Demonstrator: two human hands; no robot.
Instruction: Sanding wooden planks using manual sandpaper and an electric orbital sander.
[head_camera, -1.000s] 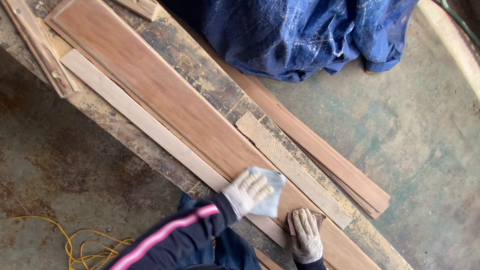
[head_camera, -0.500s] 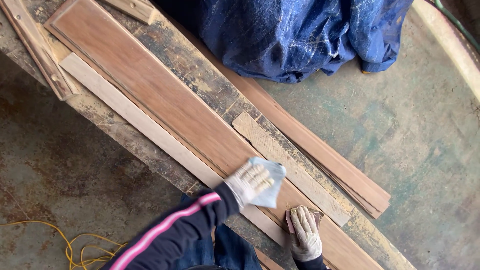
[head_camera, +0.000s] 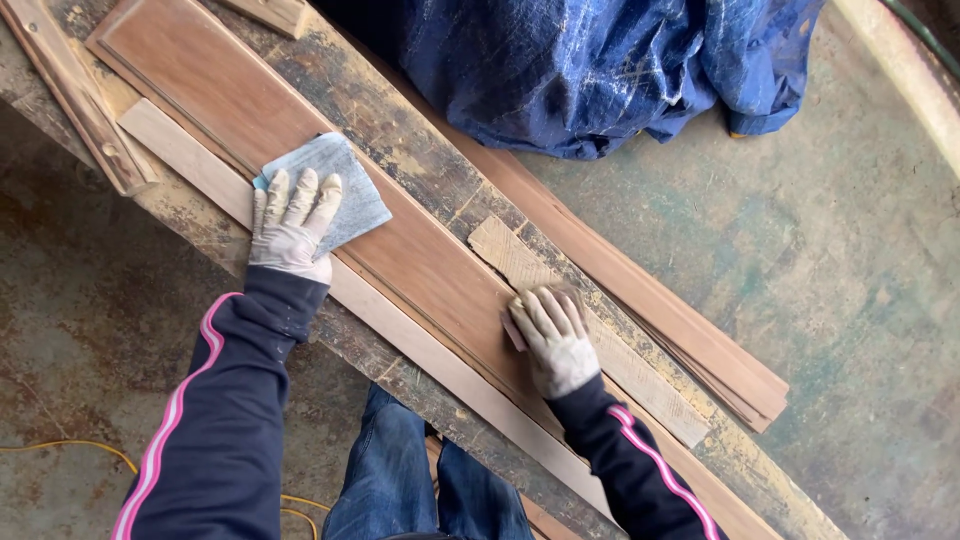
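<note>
Reddish-brown board (head_camera: 300, 150) is lying lengthwise along the surface (head_camera: 420, 170), left hand (head_camera: 290, 225) pressing a grey cloth (head_camera: 345, 190) flat, right hand (head_camera: 550, 335) cupping a small pad (head_camera: 513, 332) on it.

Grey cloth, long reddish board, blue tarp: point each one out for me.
grey cloth (head_camera: 345, 195), head view, on its bare part right of the left hand's fingers.
long reddish board (head_camera: 420, 255), head view, mid-face between the hands.
blue tarp (head_camera: 580, 70), head view, on its crumpled middle.

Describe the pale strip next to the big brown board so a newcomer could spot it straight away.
Find the worn workbench and the long reddish-brown board lying on it. The pale strip lies against that board's near edge, under the left hand. It is narrower and much lighter than the board.
</note>
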